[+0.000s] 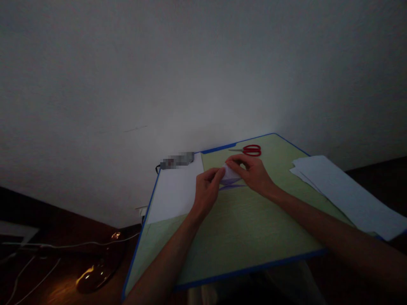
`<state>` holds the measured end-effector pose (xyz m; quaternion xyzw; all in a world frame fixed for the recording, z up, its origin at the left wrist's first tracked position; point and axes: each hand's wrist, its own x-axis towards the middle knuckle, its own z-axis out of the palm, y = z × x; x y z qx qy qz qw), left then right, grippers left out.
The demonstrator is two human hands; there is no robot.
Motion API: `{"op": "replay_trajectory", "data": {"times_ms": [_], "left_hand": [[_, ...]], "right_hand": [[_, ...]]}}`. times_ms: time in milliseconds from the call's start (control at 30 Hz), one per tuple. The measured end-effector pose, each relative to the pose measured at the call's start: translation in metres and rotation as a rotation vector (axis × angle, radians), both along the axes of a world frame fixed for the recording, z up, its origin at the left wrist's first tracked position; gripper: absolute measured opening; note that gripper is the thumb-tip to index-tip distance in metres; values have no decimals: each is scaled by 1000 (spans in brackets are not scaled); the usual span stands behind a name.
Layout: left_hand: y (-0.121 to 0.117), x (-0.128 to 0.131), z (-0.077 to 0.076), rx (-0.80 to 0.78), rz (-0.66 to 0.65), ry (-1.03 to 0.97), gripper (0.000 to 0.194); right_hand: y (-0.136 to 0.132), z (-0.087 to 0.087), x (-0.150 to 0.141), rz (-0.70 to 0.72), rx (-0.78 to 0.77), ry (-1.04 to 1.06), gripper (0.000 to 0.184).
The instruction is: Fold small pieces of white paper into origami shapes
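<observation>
Between my two hands is a small piece of folded pale purple paper (229, 174), held just over the table. My left hand (208, 186) pinches its left edge with thumb and fingers. On the other side, my right hand (249, 169) grips the upper right edge, fingertips pressed together. The paper's lower part looks darker purple, and a thin purple strip shows beneath it. My fingers cover parts of the folds. Red-handled scissors (252, 150) lie just behind my right hand, blades to the left.
The green table (254, 228) has a blue edge and stands against a wall (203, 76). White paper (173, 195) lies on its left, below a blurred dark object (177, 160). More white sheets (343, 186) overhang the right side. Cables (73, 245) run at the lower left.
</observation>
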<state>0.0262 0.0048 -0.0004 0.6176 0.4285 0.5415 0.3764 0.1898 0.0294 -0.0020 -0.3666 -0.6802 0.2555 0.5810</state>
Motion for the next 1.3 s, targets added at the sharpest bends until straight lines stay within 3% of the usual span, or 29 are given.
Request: {"op": "replay_trajectory", "data": {"times_ms": [500, 933, 1300], "left_hand": [[7, -6, -5, -139, -72, -12, 32], [1, -2, 3, -30, -28, 71, 36], [7, -7, -4, -76, -71, 47, 28]], "right_hand": [[2, -2, 1, -42, 9, -54, 18], [5, -3, 2, -1, -27, -13, 24], [4, -2, 3, 17, -32, -34, 18]]}}
